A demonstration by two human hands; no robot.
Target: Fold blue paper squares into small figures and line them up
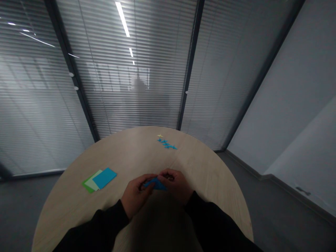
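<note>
Between my hands is a piece of blue paper [157, 184], folded at least once. My left hand [138, 193] pinches its left side with thumb and fingers. On the other side my right hand [177, 184] grips the upper right part, its thumb pressed on the paper. Both hands are close together, low over the near middle of the table, and their fingers hide some of the paper's edges and folds.
Sheets of blue and green paper [105, 177] overlap on the left of the round wooden table [131, 154]. Toward the far edge lie several small blue folded paper stars [166, 144] and a yellow one [160, 135]. Glass panels with blinds [141, 112] stand behind the table.
</note>
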